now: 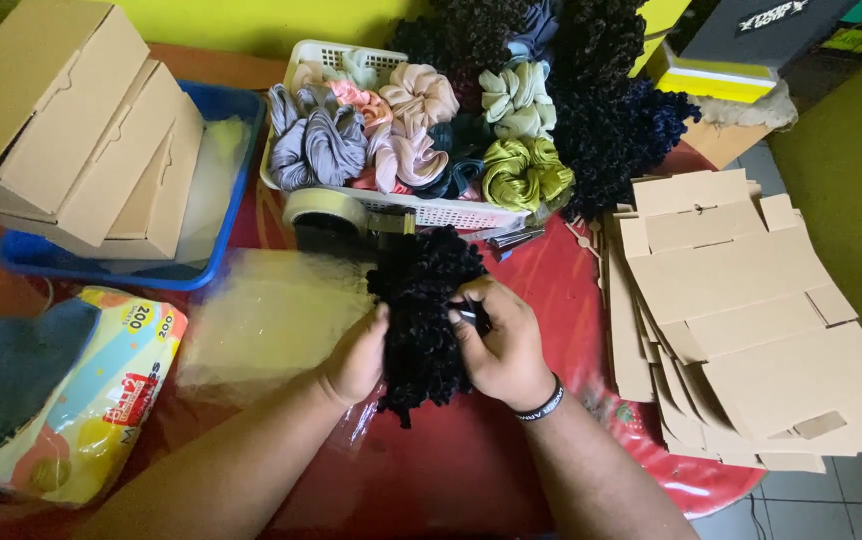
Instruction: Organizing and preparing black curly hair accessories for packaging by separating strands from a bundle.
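Note:
A bundle of black curly hair (421, 290) lies over the red table (471, 470), held between both hands. My left hand (356, 357) cups its left side. My right hand (503, 345), with a dark wristband, pinches a small dark clip or band at the bundle's right edge. Under the bundle lies a clear plastic bag (271, 315). A tape roll (326, 212) sits just beyond the bundle.
A white basket (451, 213) of coloured scrunchies stands behind, with more black curly hair (611, 120) beside it. Flat cardboard box blanks (741, 310) are stacked at right. Folded boxes (71, 120) rest on a blue tray (221, 250) at left. A colourful packet (91, 400) lies front left.

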